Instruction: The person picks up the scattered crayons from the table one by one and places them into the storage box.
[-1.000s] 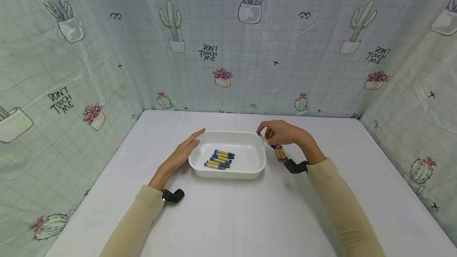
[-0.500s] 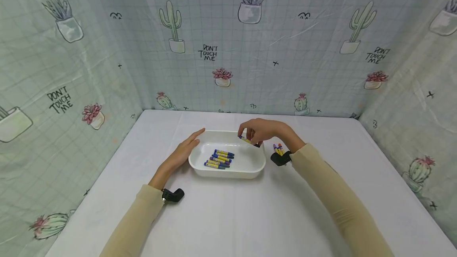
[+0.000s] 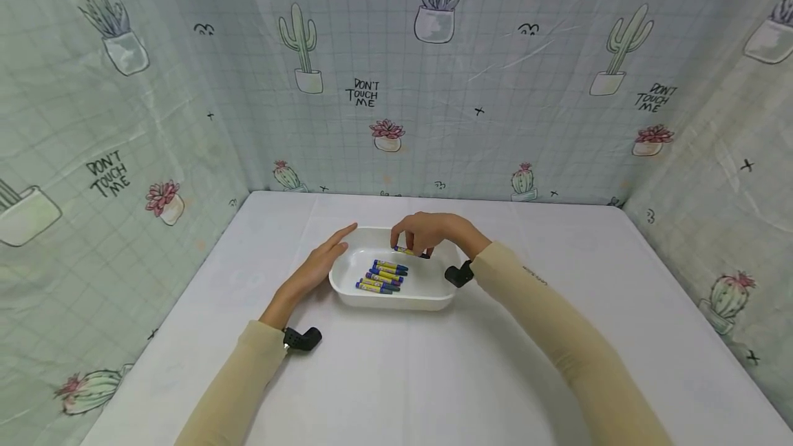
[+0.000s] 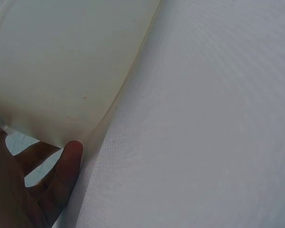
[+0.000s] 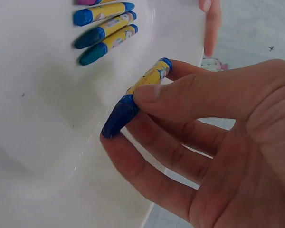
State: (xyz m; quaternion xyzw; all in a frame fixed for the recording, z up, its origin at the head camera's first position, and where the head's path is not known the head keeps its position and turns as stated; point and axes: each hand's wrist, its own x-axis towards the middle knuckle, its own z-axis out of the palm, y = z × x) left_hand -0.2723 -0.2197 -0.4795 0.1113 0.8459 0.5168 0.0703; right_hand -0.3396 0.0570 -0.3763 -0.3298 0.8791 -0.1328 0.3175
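A white rectangular tray [image 3: 396, 303] stands on the table with several yellow-wrapped crayons [image 3: 379, 281] lying side by side in its left half. Over the tray's back part, my right hand [image 3: 429, 229] pinches a dark blue crayon [image 5: 118, 116] between thumb and fingers. In the right wrist view its yellow wrapper shows beyond the thumb, and a teal crayon [image 5: 92, 54] lies among the others. My left hand [image 3: 317, 266] rests against the tray's left end with fingers stretched along the rim. Its thumb [image 4: 71, 156] touches the tray wall in the left wrist view.
A white cloth [image 3: 365, 377] covers the table. Behind and at both sides hangs a curtain [image 3: 477, 67] printed with cacti. The right sleeve [image 3: 533, 301] spans the table to the right of the tray, over where loose crayons showed earlier.
My right hand has carried the dark blue crayon leftward from the table right of the tray to above the tray's inside. The left hand and the tray have stayed in place.
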